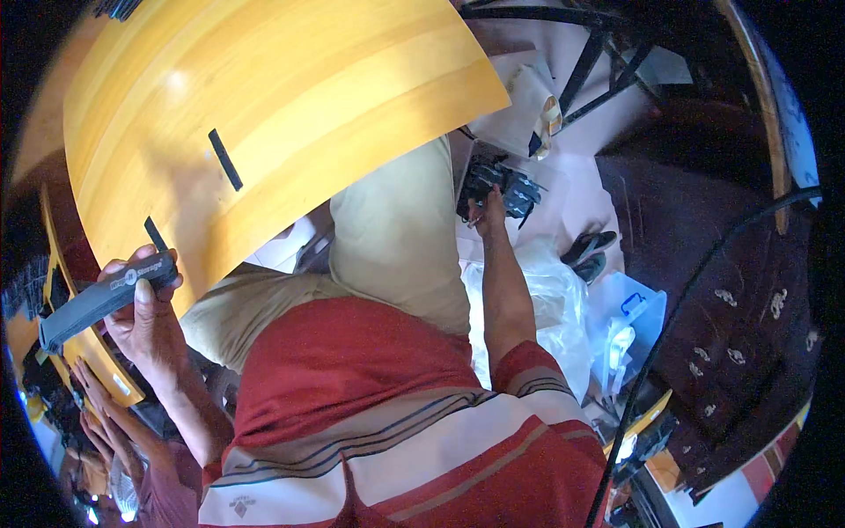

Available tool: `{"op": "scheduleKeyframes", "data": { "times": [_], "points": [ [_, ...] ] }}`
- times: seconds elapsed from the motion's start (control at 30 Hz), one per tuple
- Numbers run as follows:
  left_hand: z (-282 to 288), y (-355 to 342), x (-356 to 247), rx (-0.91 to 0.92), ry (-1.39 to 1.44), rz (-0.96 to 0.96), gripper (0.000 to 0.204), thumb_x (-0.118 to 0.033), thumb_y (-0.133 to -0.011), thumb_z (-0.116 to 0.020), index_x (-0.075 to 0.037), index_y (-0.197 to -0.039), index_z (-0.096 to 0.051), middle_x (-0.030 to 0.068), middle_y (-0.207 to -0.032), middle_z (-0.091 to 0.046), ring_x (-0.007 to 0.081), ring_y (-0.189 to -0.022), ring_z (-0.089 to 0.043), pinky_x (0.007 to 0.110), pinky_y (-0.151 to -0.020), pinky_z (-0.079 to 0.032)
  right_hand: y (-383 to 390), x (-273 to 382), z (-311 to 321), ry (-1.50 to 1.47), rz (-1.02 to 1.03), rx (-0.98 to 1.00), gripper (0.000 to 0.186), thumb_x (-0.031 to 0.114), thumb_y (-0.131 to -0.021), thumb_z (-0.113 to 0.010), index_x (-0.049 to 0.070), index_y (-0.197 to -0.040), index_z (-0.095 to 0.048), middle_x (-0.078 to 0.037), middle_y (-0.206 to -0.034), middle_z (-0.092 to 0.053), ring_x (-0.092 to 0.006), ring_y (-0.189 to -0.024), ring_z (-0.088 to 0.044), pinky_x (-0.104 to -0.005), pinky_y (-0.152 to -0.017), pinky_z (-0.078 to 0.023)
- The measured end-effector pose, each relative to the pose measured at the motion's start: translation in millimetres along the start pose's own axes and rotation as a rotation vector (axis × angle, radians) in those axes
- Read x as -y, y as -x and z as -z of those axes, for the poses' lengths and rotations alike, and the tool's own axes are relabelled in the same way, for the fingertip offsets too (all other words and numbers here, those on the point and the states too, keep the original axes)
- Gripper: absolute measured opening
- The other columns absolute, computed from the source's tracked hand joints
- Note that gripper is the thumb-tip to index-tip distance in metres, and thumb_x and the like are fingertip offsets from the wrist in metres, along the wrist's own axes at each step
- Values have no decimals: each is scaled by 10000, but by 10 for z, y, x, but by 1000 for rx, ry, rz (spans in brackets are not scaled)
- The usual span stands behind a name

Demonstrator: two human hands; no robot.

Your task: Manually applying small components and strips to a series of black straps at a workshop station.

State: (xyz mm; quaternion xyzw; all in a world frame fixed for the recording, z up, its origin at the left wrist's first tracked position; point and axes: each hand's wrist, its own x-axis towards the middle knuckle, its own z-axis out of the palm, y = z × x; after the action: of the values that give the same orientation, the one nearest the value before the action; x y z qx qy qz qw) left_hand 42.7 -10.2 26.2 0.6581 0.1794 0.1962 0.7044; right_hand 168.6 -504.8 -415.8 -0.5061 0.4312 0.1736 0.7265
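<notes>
In my left hand [145,321] is a dark grey folded fabric strap [106,299] with white print near one end, gripped between thumb and fingers. The hand is raised at the left, beside the yellow wooden table [352,70]. Two short black strips [225,160] lie on the tabletop. On the right, my right hand [490,211] reaches down beside my leg to a pile of black folded straps [519,194]. Its fingers are apart against the pile, and their tips are partly hidden.
Clear plastic bags [550,290], a translucent bin with a blue handle [629,326] and dark sandals [588,251] are on the right. A black cable [673,317] crosses there. At lower left is another person's hand [110,422], near a second wooden surface [110,370].
</notes>
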Motion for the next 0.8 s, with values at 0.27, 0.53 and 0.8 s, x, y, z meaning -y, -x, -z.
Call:
{"op": "scheduleKeyframes", "data": {
  "times": [0.27,0.53,0.8],
  "points": [
    [-66,-68,-43,-8,-27,-21,344,-90,-914,-670,-46,-1225,-530,200,-1166,-646,338,-1017,-680,363,-767,-617,-270,12,-68,-207,257,-224,300,301,-919,-620,94,-1134,-597,-100,-951,-658,-236,-667,-641,-318,-467,-506],
    [-42,-74,35,7,21,2,365,-85,-911,-673,-58,-1245,-528,201,-1179,-646,350,-1042,-668,376,-796,-608,313,786,92,-107,199,-386,209,294,-911,-620,93,-869,-581,-32,-640,-531,-124,-389,-396,-269,-319,-296],
    [-50,-51,79,58,55,7,349,-61,-923,-649,-59,-1248,-524,195,-1197,-643,352,-1065,-656,386,-816,-600,702,953,359,-187,95,-214,247,369,-935,-614,130,-986,-582,-4,-661,-488,-65,-429,-377,-223,-336,-276]
  ]
}}
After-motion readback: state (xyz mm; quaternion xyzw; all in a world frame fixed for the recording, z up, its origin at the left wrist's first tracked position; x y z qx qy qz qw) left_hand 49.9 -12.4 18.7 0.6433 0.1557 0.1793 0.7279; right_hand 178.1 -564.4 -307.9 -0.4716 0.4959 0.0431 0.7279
